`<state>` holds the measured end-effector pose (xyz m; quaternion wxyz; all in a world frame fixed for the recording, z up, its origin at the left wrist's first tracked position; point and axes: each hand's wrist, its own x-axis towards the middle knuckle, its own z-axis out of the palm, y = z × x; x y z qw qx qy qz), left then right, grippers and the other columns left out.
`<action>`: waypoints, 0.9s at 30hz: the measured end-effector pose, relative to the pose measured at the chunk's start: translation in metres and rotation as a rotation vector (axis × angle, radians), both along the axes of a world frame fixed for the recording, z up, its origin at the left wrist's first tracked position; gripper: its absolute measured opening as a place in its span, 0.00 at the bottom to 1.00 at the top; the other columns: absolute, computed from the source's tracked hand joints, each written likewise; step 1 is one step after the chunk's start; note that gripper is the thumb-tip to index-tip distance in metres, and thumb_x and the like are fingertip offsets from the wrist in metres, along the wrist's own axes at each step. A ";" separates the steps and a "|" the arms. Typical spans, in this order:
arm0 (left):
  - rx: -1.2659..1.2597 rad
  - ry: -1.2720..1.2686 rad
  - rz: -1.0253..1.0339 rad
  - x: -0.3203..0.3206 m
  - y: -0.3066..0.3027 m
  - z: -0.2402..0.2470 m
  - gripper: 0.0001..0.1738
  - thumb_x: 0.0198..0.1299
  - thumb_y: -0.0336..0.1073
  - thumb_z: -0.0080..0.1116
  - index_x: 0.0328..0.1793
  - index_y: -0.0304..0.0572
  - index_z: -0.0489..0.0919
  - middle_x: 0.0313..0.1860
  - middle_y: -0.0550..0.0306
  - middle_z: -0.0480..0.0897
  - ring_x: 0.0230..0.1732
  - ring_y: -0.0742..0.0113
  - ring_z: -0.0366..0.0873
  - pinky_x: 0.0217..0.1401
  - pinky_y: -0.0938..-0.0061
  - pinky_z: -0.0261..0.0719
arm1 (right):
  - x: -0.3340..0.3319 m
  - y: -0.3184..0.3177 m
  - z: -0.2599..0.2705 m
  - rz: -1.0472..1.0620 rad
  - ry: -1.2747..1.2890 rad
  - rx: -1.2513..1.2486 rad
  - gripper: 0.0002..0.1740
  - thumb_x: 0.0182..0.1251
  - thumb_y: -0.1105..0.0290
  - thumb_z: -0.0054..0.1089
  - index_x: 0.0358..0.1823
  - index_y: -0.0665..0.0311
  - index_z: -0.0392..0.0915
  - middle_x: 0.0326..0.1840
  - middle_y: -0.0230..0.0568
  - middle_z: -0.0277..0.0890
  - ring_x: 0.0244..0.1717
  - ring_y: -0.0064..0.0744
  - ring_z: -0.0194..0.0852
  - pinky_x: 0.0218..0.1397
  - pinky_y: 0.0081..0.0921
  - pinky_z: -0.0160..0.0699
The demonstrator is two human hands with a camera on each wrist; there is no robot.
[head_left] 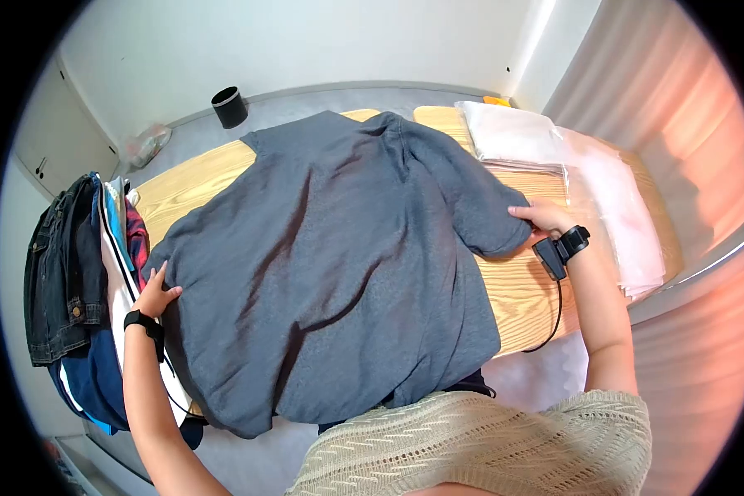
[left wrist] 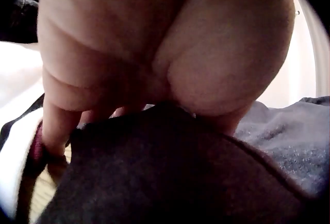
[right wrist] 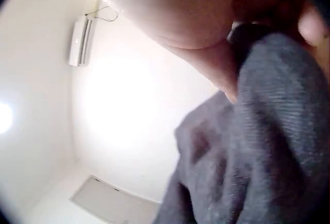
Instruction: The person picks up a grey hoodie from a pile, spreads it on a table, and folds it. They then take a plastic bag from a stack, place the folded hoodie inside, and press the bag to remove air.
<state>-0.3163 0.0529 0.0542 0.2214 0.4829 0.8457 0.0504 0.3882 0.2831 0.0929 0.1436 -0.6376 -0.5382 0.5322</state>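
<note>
A dark grey sweatshirt lies spread and wrinkled over the wooden table, its near hem hanging past the front edge. At its left side, my left hand grips the cloth, thumb on top. In the left wrist view, dark fabric runs up between the thumb and the fingers. My right hand pinches the end of the right-hand sleeve. The right wrist view has the grey sleeve cloth bunched against the thumb, with most of the fingers hidden.
Several folded garments, including a black denim jacket, hang over the table's left end. Clear plastic packages lie at the back right of the wooden table. A black bin stands on the floor behind. Pink curtains border the right side.
</note>
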 end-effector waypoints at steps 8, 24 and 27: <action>0.013 0.120 0.021 -0.022 0.010 -0.014 0.48 0.52 0.42 0.66 0.76 0.46 0.52 0.72 0.27 0.51 0.74 0.44 0.51 0.74 0.65 0.53 | -0.034 0.060 0.070 -0.235 1.213 0.505 0.22 0.74 0.62 0.45 0.62 0.70 0.64 0.62 0.46 0.67 0.65 0.34 0.62 0.70 0.32 0.59; 0.555 0.202 -0.225 0.012 -0.013 -0.002 0.46 0.55 0.40 0.63 0.75 0.40 0.50 0.69 0.30 0.60 0.70 0.37 0.56 0.72 0.60 0.53 | -0.040 -0.179 -0.065 -0.167 0.223 0.412 0.32 0.58 0.71 0.64 0.60 0.72 0.58 0.46 0.42 0.69 0.40 0.24 0.69 0.43 0.21 0.75; 0.467 0.151 -0.255 0.097 -0.064 0.051 0.42 0.56 0.36 0.62 0.74 0.37 0.54 0.72 0.37 0.58 0.74 0.42 0.50 0.75 0.63 0.47 | -0.050 -0.212 -0.063 -0.210 0.282 0.443 0.23 0.59 0.71 0.64 0.53 0.70 0.66 0.34 0.35 0.72 0.32 0.22 0.68 0.37 0.20 0.73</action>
